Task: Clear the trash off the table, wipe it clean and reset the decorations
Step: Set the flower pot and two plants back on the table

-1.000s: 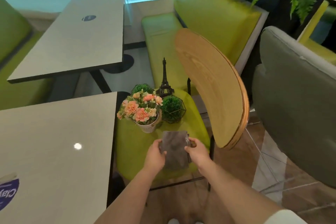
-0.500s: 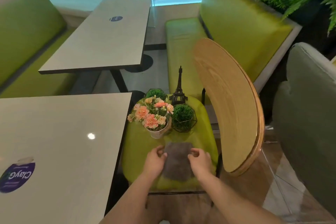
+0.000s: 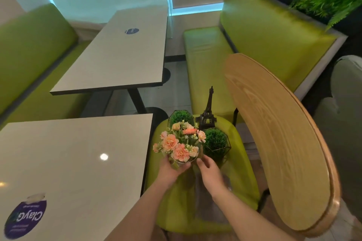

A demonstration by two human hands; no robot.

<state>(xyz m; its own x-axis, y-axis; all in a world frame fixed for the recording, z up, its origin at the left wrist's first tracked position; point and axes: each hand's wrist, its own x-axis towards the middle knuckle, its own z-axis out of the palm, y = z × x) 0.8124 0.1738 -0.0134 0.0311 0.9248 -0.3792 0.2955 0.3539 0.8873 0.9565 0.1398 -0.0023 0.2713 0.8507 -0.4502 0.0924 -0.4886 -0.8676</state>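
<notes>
Sitting on the green chair seat (image 3: 242, 180), four decorations are being kept together beside the near table (image 3: 74, 162).

Item 1: flower pot (image 3: 183, 162), white, mostly hidden by its contents and by the hands. It is being filled with peach and cream flowers (image 3: 179, 144) on green stems. The pot is being gripped by the left hand (image 3: 170, 170), whose thumb and fingers are curled around its near left side. The right hand (image 3: 210, 175) is being held just at the pot's right side, fingers loosely spread; whether those fingers are touching the pot cannot be told.

Item 2: black wire geometric holder (image 3: 216, 146), just right of the pot, containing a round green moss-like ball.

Item 3: second wire holder (image 3: 180, 117), behind the flowers, also containing a green ball, partly hidden.

Item 4: dark Eiffel Tower model (image 3: 208, 111), upright, at the seat's far edge between the two holders.

Item 5: grey cloth (image 3: 209, 201), lying flat on the seat under the right forearm.

The near table is being marked only by a purple round sticker (image 3: 25, 221) at its near left corner. The wooden chair back (image 3: 284, 143) is being seen to the right.
</notes>
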